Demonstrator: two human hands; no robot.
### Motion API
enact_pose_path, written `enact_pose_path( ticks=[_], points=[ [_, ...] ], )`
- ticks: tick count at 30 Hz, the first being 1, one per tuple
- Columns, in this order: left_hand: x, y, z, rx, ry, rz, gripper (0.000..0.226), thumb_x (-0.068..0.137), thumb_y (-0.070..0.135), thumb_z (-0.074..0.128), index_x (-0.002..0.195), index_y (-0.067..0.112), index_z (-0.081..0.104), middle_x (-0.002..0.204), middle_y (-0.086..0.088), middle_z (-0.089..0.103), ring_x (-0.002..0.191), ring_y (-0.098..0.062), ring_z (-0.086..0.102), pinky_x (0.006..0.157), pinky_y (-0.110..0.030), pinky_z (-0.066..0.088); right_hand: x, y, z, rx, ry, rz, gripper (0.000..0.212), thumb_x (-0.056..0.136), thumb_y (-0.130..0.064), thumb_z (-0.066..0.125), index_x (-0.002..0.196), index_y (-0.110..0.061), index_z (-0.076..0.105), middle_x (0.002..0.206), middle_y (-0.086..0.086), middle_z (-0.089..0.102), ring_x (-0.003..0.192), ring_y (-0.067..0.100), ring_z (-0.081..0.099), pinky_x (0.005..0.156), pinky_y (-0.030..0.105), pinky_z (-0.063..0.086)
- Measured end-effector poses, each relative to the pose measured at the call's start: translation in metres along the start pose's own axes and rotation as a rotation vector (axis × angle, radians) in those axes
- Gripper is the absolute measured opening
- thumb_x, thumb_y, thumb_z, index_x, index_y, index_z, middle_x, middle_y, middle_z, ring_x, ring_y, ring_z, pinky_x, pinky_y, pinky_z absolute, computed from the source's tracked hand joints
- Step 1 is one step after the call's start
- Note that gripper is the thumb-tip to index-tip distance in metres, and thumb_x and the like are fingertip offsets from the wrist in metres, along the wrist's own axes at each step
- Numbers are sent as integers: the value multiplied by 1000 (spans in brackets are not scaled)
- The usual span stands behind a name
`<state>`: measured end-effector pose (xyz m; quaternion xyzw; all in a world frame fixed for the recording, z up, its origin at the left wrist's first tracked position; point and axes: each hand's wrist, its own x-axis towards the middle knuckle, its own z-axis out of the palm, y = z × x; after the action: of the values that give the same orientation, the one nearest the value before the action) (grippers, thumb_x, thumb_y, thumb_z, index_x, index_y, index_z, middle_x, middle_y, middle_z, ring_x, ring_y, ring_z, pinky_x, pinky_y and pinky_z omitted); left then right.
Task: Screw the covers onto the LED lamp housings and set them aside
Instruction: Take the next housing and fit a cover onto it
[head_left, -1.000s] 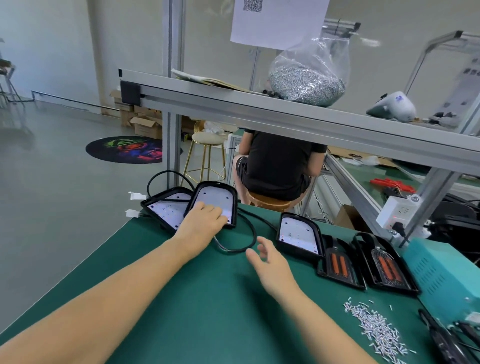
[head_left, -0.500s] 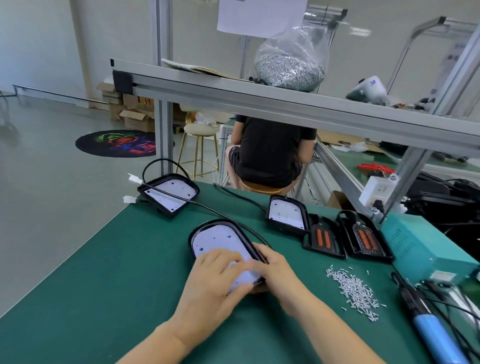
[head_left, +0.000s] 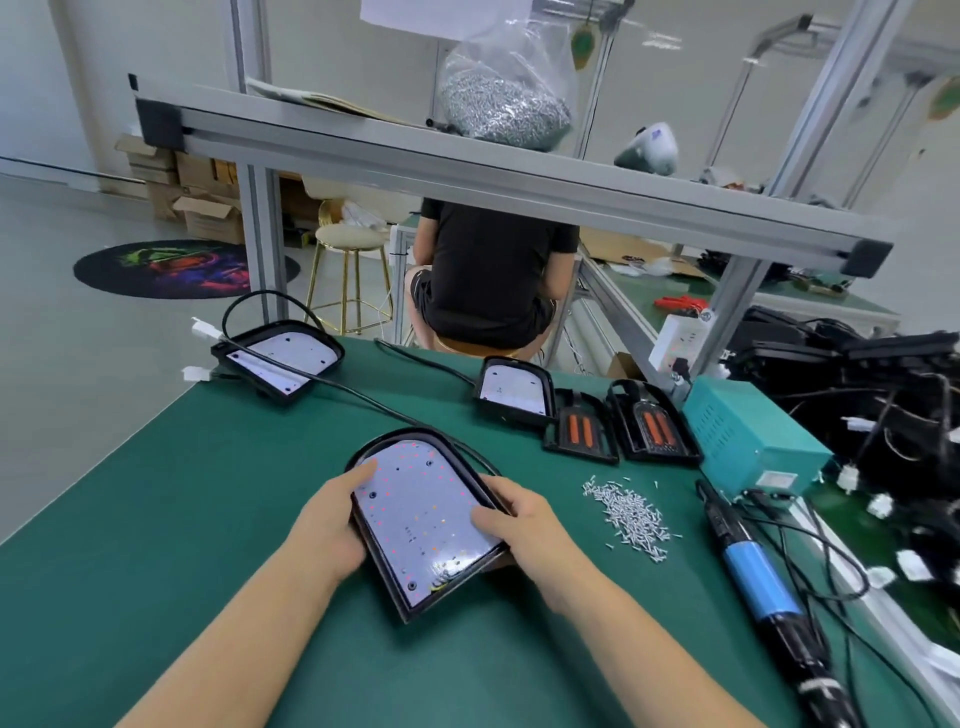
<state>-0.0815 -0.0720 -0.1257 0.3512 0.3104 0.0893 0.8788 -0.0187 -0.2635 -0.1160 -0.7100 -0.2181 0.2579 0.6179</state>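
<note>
A black LED lamp housing (head_left: 423, 512) with a white LED board lies on the green table in front of me. My left hand (head_left: 332, 519) grips its left edge and my right hand (head_left: 514, 519) grips its right edge, thumbs on the board. Its black cable runs back to the left. A second housing (head_left: 283, 358) sits at the far left corner and a third (head_left: 511, 389) at the back centre. Two black covers with orange inserts (head_left: 582, 428) (head_left: 654, 423) lie beside the third housing. Loose white screws (head_left: 631, 519) are piled to the right.
A blue-handled electric screwdriver (head_left: 763, 582) lies at the right with its cord. Behind it stands a teal power box (head_left: 748, 431). An aluminium shelf rail (head_left: 467, 166) crosses overhead with a bag of screws. A person in black sits beyond the table.
The housing has been dragged from the far left toward me to the table's middle. Both hands now hold its sides, and it is turned slightly.
</note>
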Motion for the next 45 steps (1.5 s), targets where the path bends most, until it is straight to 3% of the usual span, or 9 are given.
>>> enact_pose_path(
  ticks=[2,5,10,16,23,28,36,43,45],
  points=[
    [1,-3,0,-38,-26,15,27,98,18,47,116,1,58,108,-17,67,90,-28,64,74,-42,47,0,-1,-6,-75,23,6,14,98,-24,57,106,-25,68,88,-21,69,75,-5,61,68,8,47],
    [1,-7,-3,-113,-89,58,32,100,24,43,119,3,58,114,-14,66,101,-27,63,83,-42,46,13,-3,-30,-271,202,-7,23,96,-41,57,109,-25,67,104,-20,66,100,2,62,84,16,43],
    [-5,-12,-9,-183,-191,127,34,101,28,38,114,6,60,107,-7,71,95,-20,68,92,-40,43,40,-7,-93,-1055,527,48,40,95,-24,57,134,-16,54,138,9,50,125,27,47,98,34,41],
    [-9,-15,-11,-188,-205,131,34,101,28,38,113,7,61,109,-6,71,106,-21,61,98,-42,38,49,-9,-148,-1426,621,219,34,96,-15,53,129,-7,50,134,13,49,122,31,46,92,38,45],
    [-8,-15,-12,-204,-232,138,35,100,30,38,112,7,61,107,-8,72,92,-19,70,85,-39,45,61,1,-157,-1464,487,334,35,96,-16,55,131,-9,49,144,12,35,131,31,35,101,41,40],
    [-7,-16,-13,-199,-230,140,35,100,31,39,113,7,61,108,-8,71,90,-19,71,83,-39,45,63,-2,-161,-1487,549,332,27,94,-6,56,121,-5,56,130,15,44,116,32,49,87,38,47],
    [-4,-16,-15,-183,-216,127,37,99,33,40,117,7,61,115,-9,69,105,-21,64,86,-40,45,61,-7,-184,-1714,417,213,29,91,2,48,113,-12,61,114,8,54,95,28,60,70,34,46],
    [-2,-16,-16,-184,-219,123,37,99,33,40,116,8,61,116,-9,69,103,-21,66,86,-39,46,56,-13,-191,-1684,533,-44,30,90,1,53,117,-12,57,115,6,58,105,26,56,75,35,48],
    [-1,-16,-15,-185,-213,122,38,99,33,40,117,7,61,115,-9,69,106,-22,64,85,-40,46,53,-25,-184,-1570,594,-190,26,91,2,55,114,-7,62,112,11,62,96,33,61,69,38,48]
  ],
)
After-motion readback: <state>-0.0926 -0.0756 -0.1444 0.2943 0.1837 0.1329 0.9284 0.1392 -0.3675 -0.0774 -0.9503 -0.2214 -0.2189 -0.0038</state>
